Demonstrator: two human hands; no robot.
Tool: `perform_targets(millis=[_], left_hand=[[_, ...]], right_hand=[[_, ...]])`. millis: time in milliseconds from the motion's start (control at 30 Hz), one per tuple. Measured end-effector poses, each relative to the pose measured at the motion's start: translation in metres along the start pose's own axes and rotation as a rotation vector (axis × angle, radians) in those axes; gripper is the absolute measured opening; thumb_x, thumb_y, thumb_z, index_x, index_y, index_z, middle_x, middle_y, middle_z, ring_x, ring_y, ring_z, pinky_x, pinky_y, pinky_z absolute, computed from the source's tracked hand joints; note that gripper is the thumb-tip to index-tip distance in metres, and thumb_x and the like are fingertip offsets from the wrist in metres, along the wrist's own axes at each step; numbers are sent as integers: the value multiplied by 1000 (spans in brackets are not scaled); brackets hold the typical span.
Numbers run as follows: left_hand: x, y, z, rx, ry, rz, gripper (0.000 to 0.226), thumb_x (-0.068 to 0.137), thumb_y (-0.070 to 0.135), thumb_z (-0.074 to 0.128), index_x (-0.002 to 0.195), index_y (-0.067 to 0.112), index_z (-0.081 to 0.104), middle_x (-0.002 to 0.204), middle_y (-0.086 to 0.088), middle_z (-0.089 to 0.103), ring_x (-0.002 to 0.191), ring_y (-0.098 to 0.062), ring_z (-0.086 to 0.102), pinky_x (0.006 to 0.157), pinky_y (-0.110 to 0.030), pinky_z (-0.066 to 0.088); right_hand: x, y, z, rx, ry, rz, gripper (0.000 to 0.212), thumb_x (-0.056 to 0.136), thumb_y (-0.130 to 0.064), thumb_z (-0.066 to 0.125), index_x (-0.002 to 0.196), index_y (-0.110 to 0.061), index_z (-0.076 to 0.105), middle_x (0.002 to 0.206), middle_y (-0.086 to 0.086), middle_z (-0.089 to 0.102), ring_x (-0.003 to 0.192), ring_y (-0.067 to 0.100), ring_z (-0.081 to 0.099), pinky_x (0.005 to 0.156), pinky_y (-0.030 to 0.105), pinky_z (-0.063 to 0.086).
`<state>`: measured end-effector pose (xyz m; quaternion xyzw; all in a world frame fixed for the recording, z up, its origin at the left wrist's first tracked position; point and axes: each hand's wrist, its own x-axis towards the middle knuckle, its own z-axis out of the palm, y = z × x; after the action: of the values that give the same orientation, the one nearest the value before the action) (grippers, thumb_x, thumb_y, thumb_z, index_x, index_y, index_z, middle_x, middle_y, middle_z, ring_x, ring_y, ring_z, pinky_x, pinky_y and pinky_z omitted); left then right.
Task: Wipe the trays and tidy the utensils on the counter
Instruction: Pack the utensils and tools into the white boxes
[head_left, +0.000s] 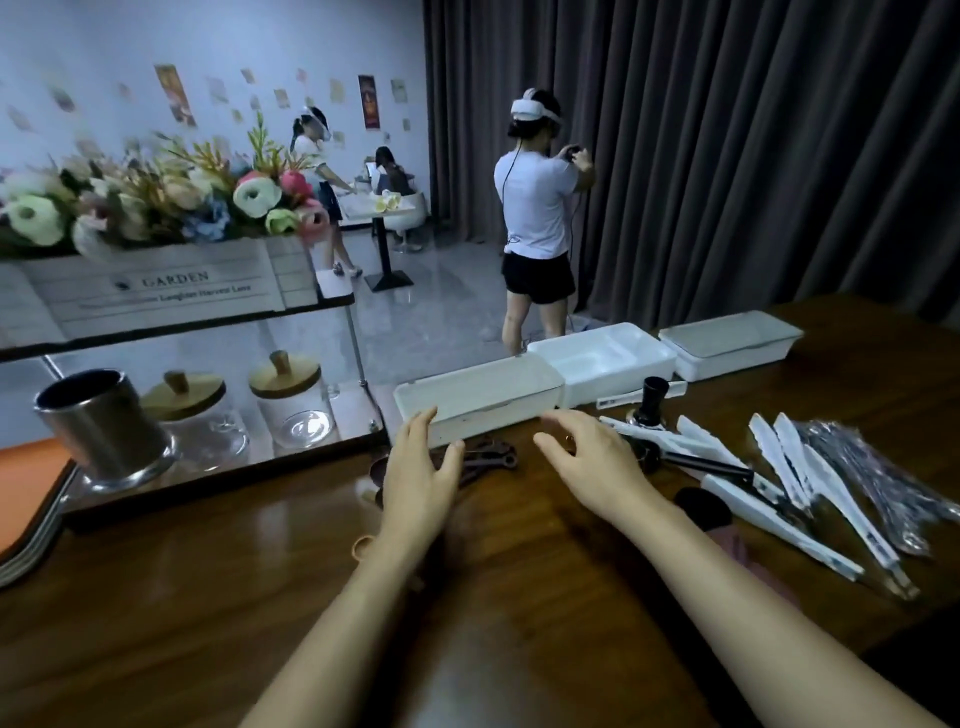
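Three white trays stand in a row along the counter's far edge: the nearest tray (478, 402), a middle tray (605, 361) and a far tray (730, 345). My left hand (418, 475) hovers with relaxed fingers just in front of the nearest tray, over dark brown spoons (488, 460). My right hand (589, 460) is spread open beside it, holding nothing. To the right lie several white-wrapped utensils (789, 483), clear-wrapped cutlery (872, 473) and black utensils (675, 457).
A glass shelf at left carries a steel cup (104, 428) and two lidded glass jars (291, 397); a flower box (156, 288) sits above. Stacked orange trays (26, 499) lie at far left. People stand in the room beyond.
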<state>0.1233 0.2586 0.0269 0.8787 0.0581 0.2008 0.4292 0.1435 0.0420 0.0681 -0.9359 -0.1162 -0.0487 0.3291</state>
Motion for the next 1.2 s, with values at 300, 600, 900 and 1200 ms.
perform_targets(millis=[300,600,900,1200], left_hand=[[73,-14,32,114,-10,-219,74,93,41,68,155,15,36,162,-10,31,147,-26,36,113,-36,33],[84,-22,40,114,146,-454,80,86,56,71,153,20,43,152,-2,53,138,-27,51,113,-47,41],[9,38,29,224,400,-388,74,87,55,73,150,28,44,145,0,57,129,-23,56,106,-47,44],[-175,73,24,140,340,-466,69,89,51,73,147,36,38,124,6,45,105,-17,59,84,-29,38]], right_hand=[[126,35,-8,-208,-194,57,55,97,-38,56,144,-12,45,141,14,52,127,37,50,101,42,42],[177,67,0,-95,-295,71,45,98,-27,53,140,-10,53,137,19,58,125,40,52,99,41,44],[140,41,-33,99,-211,-13,43,98,-23,55,138,-7,56,138,20,58,127,39,50,107,41,36],[14,26,-29,104,-250,-57,65,94,-45,65,150,-19,46,148,11,48,136,34,41,109,46,36]])
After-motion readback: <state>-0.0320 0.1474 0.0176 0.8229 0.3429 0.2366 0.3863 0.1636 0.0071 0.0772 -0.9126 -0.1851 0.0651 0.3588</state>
